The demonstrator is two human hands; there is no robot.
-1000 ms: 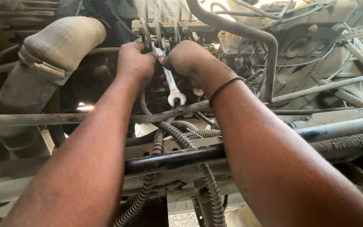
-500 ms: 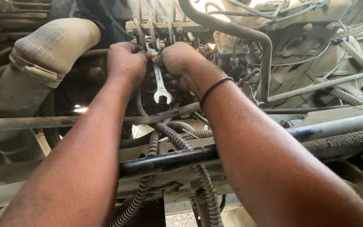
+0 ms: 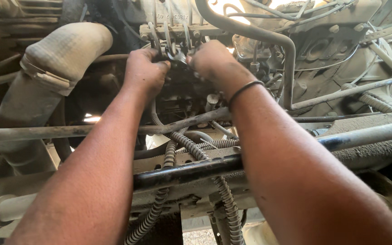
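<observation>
1. Left hand [image 3: 144,72] and right hand [image 3: 212,63] meet at the row of thin metal pipes [image 3: 169,34] on the engine block.
2. Both hands close around a small spanner [image 3: 177,56], its head barely visible between them.
3. Judged step: turning a pipe fitting; the next stroke calls for a reseated spanner.

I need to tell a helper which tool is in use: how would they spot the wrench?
Find the big dusty ribbed hose at upper left, then move right to the left hand and right hand. The wrench shows between them, a shiny metal open jaw among dull thin pipes.
</observation>
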